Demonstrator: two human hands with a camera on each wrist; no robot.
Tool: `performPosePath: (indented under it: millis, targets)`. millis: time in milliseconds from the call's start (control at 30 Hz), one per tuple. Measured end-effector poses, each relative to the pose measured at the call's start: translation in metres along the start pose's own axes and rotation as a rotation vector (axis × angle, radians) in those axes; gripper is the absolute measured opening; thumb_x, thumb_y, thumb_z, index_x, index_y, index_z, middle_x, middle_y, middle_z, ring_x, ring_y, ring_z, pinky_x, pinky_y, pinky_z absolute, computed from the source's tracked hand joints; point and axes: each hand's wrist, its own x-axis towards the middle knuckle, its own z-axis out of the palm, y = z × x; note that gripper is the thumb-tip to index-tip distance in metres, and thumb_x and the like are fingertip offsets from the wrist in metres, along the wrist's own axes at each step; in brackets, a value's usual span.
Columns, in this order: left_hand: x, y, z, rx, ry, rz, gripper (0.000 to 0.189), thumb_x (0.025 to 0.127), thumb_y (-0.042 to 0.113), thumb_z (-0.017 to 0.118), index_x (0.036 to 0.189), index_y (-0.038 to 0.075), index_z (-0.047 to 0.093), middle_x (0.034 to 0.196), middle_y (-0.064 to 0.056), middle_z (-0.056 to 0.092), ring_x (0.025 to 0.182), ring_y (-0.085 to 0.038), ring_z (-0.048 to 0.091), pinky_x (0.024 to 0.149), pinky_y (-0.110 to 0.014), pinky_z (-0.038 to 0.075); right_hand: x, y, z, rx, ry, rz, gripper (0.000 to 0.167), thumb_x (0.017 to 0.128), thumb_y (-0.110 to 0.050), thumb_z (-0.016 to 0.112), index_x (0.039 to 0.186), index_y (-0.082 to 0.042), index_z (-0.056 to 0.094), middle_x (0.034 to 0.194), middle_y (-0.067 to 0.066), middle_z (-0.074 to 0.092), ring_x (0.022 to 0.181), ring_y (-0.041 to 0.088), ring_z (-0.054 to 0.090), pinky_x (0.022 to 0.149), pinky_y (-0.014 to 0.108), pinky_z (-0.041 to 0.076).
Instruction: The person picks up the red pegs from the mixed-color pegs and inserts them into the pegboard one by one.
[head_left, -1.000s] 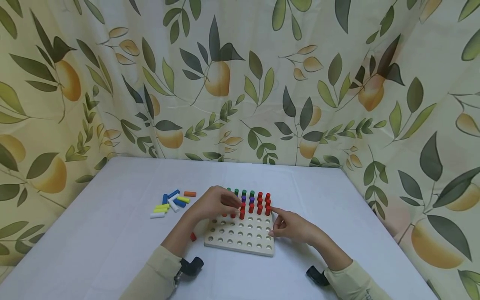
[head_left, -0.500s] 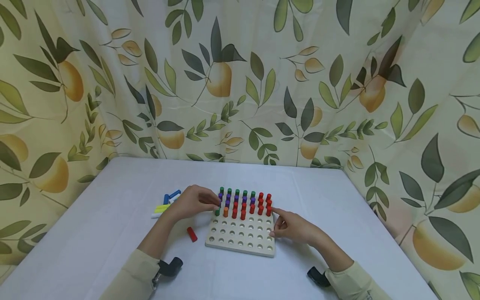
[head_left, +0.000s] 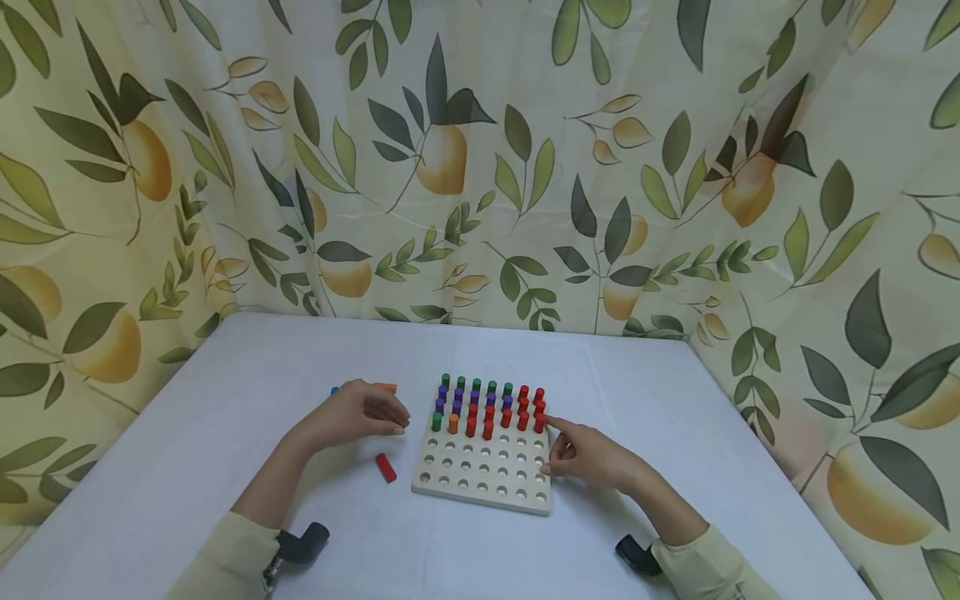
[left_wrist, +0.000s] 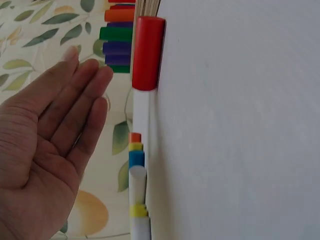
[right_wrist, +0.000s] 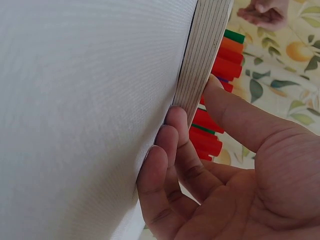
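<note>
A pale wooden pegboard (head_left: 474, 502) lies on the table, its back rows filled with green, purple, red and orange pegs and its front rows showing bare holes. My right hand (head_left: 588, 456) grips the board's right edge; in the right wrist view the thumb (right_wrist: 235, 112) is on the top edge and the curled fingers (right_wrist: 177, 135) are against the layered side. To the left of the board hovers my left hand (head_left: 352, 414), fingers loosely bent and nothing in them. A loose red peg (head_left: 386, 468) lies on the cloth between that hand and the board's front left corner.
Behind the left hand, an orange peg (head_left: 386, 387) and a blue peg (head_left: 335, 391) peek out. The left wrist view shows more loose pegs, including a white peg (left_wrist: 138, 182). White cloth (head_left: 187, 425) covers the table, and a patterned curtain (head_left: 480, 208) hangs behind it.
My left hand has moved left from over the pegs to beside the board, uncovering the left columns and the loose red peg. My right hand stays at the board's right edge.
</note>
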Motion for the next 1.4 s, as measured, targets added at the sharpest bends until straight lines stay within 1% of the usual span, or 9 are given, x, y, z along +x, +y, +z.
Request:
performPosePath:
  millis: [133, 333, 400, 567, 700, 833, 900, 1067, 1400]
  targets:
    - [-0.009, -0.005, -0.008, -0.032, -0.002, 0.002, 0.018, 0.089, 0.013, 0.083, 0.106, 0.013, 0.079, 0.1, 0.002, 0.077, 0.095, -0.016, 0.073, 0.089, -0.031, 0.056, 0.0, 0.0, -0.001, 0.004, 0.002, 0.005, 0.084, 0.089, -0.022, 0.084, 0.154, 0.005, 0.038, 0.091, 0.002, 0.059, 0.082, 0.018, 0.054, 0.071, 0.036, 0.045]
    - [-0.022, -0.016, -0.015, -0.079, 0.004, -0.075, 0.019, 0.089, 0.011, 0.082, 0.108, 0.009, 0.079, 0.103, 0.0, 0.077, 0.1, -0.018, 0.073, 0.092, -0.031, 0.055, 0.0, 0.001, -0.001, 0.011, 0.0, -0.003, 0.085, 0.089, -0.022, 0.084, 0.154, 0.006, 0.038, 0.09, 0.002, 0.059, 0.082, 0.018, 0.055, 0.072, 0.037, 0.045]
    - [-0.024, -0.018, -0.016, -0.078, 0.004, -0.081, 0.02, 0.09, 0.01, 0.082, 0.109, 0.008, 0.079, 0.103, 0.0, 0.077, 0.101, -0.017, 0.073, 0.093, -0.03, 0.054, 0.0, 0.001, 0.0, 0.011, 0.001, -0.007, 0.084, 0.089, -0.022, 0.084, 0.154, 0.006, 0.038, 0.09, 0.002, 0.059, 0.082, 0.018, 0.054, 0.072, 0.037, 0.045]
    - [-0.024, -0.02, -0.014, -0.105, -0.043, -0.055, 0.022, 0.089, 0.008, 0.081, 0.111, 0.005, 0.078, 0.104, -0.003, 0.077, 0.098, -0.02, 0.074, 0.091, -0.032, 0.056, 0.0, 0.001, 0.0, 0.007, 0.002, 0.008, 0.084, 0.089, -0.022, 0.084, 0.154, 0.005, 0.039, 0.09, 0.002, 0.059, 0.083, 0.018, 0.055, 0.072, 0.036, 0.045]
    - [-0.024, -0.02, -0.012, -0.131, -0.084, -0.078, 0.022, 0.088, 0.005, 0.082, 0.11, 0.006, 0.077, 0.105, -0.005, 0.076, 0.097, -0.021, 0.074, 0.089, -0.032, 0.057, 0.001, 0.001, 0.0, 0.008, 0.005, 0.011, 0.085, 0.088, -0.022, 0.085, 0.154, 0.004, 0.039, 0.09, 0.002, 0.059, 0.082, 0.018, 0.054, 0.071, 0.036, 0.045]
    - [-0.026, -0.022, -0.011, -0.131, -0.104, -0.107, 0.024, 0.086, 0.003, 0.083, 0.109, 0.008, 0.077, 0.104, -0.004, 0.076, 0.097, -0.021, 0.074, 0.087, -0.033, 0.058, 0.001, 0.0, 0.0, 0.011, 0.009, 0.01, 0.085, 0.088, -0.022, 0.085, 0.154, 0.004, 0.039, 0.089, 0.002, 0.058, 0.082, 0.018, 0.054, 0.071, 0.037, 0.045]
    - [-0.026, -0.024, -0.01, -0.135, -0.114, -0.109, 0.025, 0.085, 0.002, 0.084, 0.109, 0.006, 0.077, 0.104, -0.005, 0.076, 0.097, -0.022, 0.074, 0.086, -0.034, 0.058, 0.002, 0.001, 0.0, 0.01, 0.007, 0.01, 0.084, 0.088, -0.022, 0.085, 0.154, 0.004, 0.039, 0.089, 0.002, 0.058, 0.082, 0.018, 0.054, 0.071, 0.036, 0.045]
    - [-0.026, -0.03, -0.008, -0.132, -0.128, -0.113, 0.028, 0.085, 0.002, 0.084, 0.111, 0.007, 0.076, 0.104, -0.003, 0.076, 0.097, -0.022, 0.074, 0.086, -0.033, 0.058, 0.002, 0.002, 0.0, 0.007, 0.0, 0.016, 0.084, 0.089, -0.022, 0.084, 0.154, 0.005, 0.039, 0.089, 0.002, 0.059, 0.082, 0.018, 0.055, 0.07, 0.035, 0.045]
    - [-0.025, -0.03, -0.005, -0.109, -0.121, -0.124, 0.029, 0.084, 0.001, 0.085, 0.11, 0.01, 0.077, 0.103, -0.001, 0.077, 0.097, -0.02, 0.074, 0.088, -0.033, 0.058, 0.001, 0.001, -0.001, 0.019, -0.004, 0.009, 0.085, 0.088, -0.021, 0.085, 0.155, 0.005, 0.038, 0.09, 0.002, 0.059, 0.082, 0.018, 0.055, 0.07, 0.035, 0.045]
